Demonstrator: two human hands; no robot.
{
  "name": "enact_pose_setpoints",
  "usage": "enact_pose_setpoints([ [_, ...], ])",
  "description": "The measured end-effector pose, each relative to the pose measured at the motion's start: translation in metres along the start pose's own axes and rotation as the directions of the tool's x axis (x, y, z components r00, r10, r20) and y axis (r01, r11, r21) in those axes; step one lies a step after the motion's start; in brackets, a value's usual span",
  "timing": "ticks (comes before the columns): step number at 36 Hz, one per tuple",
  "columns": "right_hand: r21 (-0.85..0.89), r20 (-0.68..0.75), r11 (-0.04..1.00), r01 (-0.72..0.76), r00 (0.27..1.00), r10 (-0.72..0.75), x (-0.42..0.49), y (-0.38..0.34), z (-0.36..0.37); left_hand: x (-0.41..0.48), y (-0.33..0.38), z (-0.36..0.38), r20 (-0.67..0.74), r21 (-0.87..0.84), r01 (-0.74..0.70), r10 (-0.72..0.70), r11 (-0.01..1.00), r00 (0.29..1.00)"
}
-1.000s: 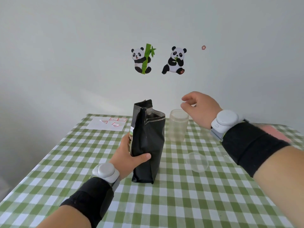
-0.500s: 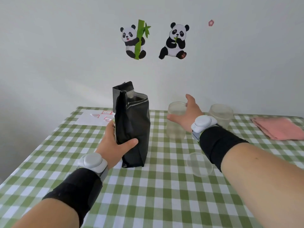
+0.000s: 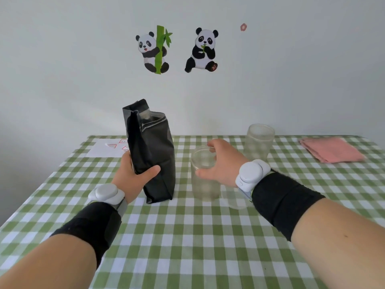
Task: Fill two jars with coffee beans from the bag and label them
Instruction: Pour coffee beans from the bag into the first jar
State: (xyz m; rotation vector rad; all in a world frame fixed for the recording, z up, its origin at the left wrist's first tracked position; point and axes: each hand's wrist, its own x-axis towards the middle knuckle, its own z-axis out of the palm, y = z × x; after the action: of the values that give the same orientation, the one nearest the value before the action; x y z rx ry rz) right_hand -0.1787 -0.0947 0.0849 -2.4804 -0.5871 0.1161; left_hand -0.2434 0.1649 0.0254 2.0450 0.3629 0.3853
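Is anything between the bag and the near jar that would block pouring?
Nothing stands between the bag and the near jar. The jar's mouth is uncovered, though the right hand grips its rim on the right side.

You've got a black coffee bag [image 3: 153, 161], green-and-white checked tablecloth [image 3: 187, 236], pink cloth [image 3: 331, 150], and black-and-white panda stickers [image 3: 201, 51].
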Motion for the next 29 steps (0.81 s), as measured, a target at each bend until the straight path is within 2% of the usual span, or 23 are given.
enact_pose_setpoints([
  [7, -0.054, -0.009, 0.995, -0.079, 0.997, 0.079, -0.022, 0.014, -0.019, -0.024, 0.006, -0.002, 0.07, 0.018, -0.033, 0.032, 0.999, 0.997],
  [12, -0.15, 0.087, 0.985, -0.08, 0.992, 0.094, -0.027, 0.004, -0.031, -0.048, 0.013, -0.005, 0.149, 0.023, -0.063, 0.059, 0.998, 0.987],
  [15, -0.153, -0.043, 0.988, 0.016, 0.999, -0.022, -0.029, -0.014, -0.039, -0.062, 0.017, -0.007, 0.188, 0.051, -0.074, 0.063, 0.996, 0.98],
  [17, -0.047, -0.103, 0.987, 0.156, 0.982, -0.16, -0.034, -0.037, -0.045, -0.07, 0.018, -0.012, 0.216, 0.065, -0.068, 0.052, 0.996, 0.975],
  [20, 0.036, -0.049, 0.945, 0.325, 0.945, -0.323, -0.044, -0.066, -0.047, -0.075, 0.019, -0.014, 0.281, 0.108, -0.098, 0.064, 0.989, 0.958],
  [25, -0.194, 0.029, 0.914, 0.357, 0.933, -0.358, -0.04, -0.078, -0.042, -0.073, 0.03, -0.04, 0.422, 0.167, -0.225, 0.137, 0.96, 0.896],
  [27, -0.229, 0.026, 0.908, 0.35, 0.935, -0.353, -0.038, -0.079, -0.043, -0.072, 0.039, -0.058, 0.381, 0.156, -0.304, 0.227, 0.94, 0.897],
  [29, -0.236, 0.013, 0.906, 0.35, 0.934, -0.358, -0.037, -0.083, -0.043, -0.069, 0.054, -0.077, 0.249, 0.157, -0.356, 0.311, 0.921, 0.917],
])
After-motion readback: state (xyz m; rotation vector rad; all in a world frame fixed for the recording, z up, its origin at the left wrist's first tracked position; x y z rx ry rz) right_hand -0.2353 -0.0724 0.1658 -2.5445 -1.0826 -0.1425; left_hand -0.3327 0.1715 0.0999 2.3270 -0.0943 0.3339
